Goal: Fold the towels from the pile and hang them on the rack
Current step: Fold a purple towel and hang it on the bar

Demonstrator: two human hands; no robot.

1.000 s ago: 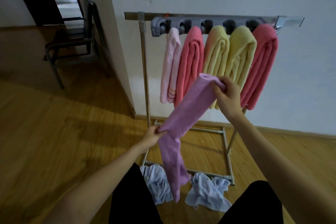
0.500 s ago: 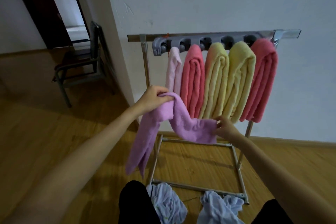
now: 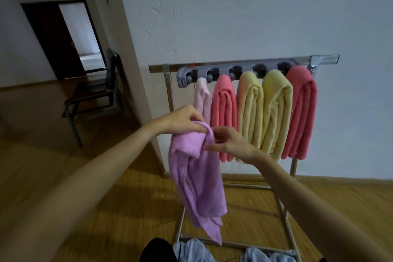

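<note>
A purple towel (image 3: 196,178) hangs doubled over in front of the metal rack (image 3: 240,65). My left hand (image 3: 184,120) grips its top fold from above. My right hand (image 3: 230,144) pinches the same top edge just to the right, the two hands close together. The grey holder strip (image 3: 187,77) on the rack's top bar carries several folded towels: a pale pink one (image 3: 203,100), a coral one (image 3: 224,112), two yellow ones (image 3: 263,112) and another coral one (image 3: 301,110). Light blue towels (image 3: 192,251) lie piled on the floor at the rack's base.
The rack stands against a white wall on a wooden floor. A wall corner juts out just left of the rack. A dark metal chair (image 3: 95,95) stands further left, before an open doorway (image 3: 78,34). My dark-clad knees show at the bottom edge.
My right hand has brought its end of the purple towel up to my left hand, so the towel now hangs doubled. The view has tilted upward.
</note>
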